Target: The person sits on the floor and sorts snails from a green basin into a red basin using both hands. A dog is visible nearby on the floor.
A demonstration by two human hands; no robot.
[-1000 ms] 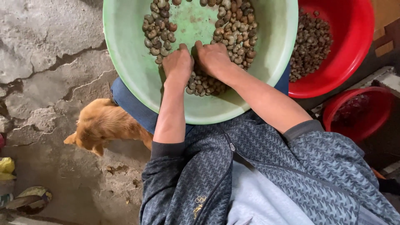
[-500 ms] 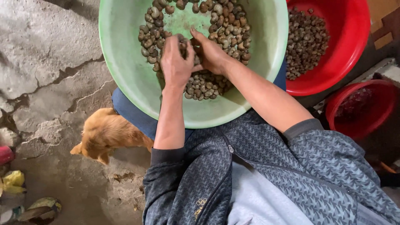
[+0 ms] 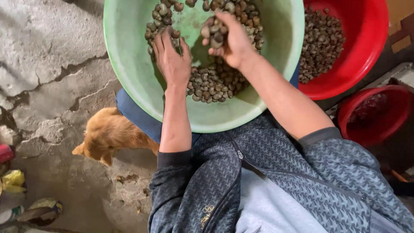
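Left hand (image 3: 171,60) flat, fingers spread on nuts (image 3: 215,82) in green basin (image 3: 129,73) on lap, right hand (image 3: 230,39) cupped around a raised handful, red basin (image 3: 366,47) beside, dog (image 3: 112,136) below.

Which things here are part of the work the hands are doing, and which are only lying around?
In use:
- green basin
- brown nuts inside it
- left hand resting on them
- right hand holding a handful

Lying about:
- large red basin of nuts
- small red bucket
- ginger dog
- cracked floor
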